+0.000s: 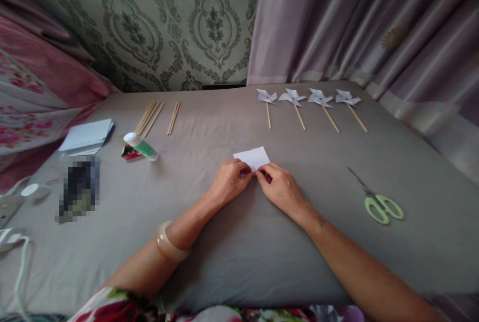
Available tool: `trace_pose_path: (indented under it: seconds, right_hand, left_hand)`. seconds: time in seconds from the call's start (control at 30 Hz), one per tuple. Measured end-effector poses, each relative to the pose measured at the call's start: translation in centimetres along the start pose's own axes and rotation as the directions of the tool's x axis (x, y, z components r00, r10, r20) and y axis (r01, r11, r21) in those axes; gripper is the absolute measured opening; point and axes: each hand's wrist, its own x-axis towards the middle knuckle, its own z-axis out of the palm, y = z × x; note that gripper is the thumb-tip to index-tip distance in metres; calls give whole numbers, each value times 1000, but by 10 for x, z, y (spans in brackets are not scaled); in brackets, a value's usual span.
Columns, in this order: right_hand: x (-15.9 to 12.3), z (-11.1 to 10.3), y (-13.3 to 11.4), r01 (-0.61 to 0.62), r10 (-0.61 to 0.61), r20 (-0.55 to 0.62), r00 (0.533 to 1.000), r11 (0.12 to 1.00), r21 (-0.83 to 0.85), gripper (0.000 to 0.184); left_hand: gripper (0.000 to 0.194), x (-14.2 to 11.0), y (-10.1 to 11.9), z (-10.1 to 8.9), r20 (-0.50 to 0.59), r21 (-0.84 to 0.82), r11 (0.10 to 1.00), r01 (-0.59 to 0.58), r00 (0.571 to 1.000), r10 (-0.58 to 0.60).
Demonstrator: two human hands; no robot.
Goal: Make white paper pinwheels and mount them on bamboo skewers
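Note:
A small white sheet of paper (254, 156) lies in front of me at the middle of the cloth-covered surface. My left hand (232, 178) pinches its near edge from the left, fingers closed. From the right, my right hand (280, 185) grips the same edge, its fingertips almost meeting those of the left. The part of the paper between the fingertips is largely hidden, so I cannot make out how it is folded there. Off to the right rest scissors with green handles (381, 207), apart from my hands.
Several paper pinwheels on sticks (320, 97) lie in a row at the back right. Loose wooden sticks (149, 117), a glue stick (142, 147), a small red box (130, 152) and a stack of white paper (88, 136) are at left. A power strip (7, 207) with a white cable sits far left.

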Motion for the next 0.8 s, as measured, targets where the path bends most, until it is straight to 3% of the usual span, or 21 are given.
trace_pose_path:
  seconds: [0.17,0.4,0.8]
  right_hand:
    - [3,3,3,-61,63,-35,997,997,43,17]
    - [4,5,1,-216,219,-13,976,967,134,22]
    - [5,6,0,-195,200,-44,979,976,98,19]
  left_hand:
    - [16,-4,1,12,-105,4,997,73,992,-72]
    - [17,0,7,18,-114,-76,971,227,965,-235]
    - [17,2,6,24,-160,-91,962,256,950,-268]
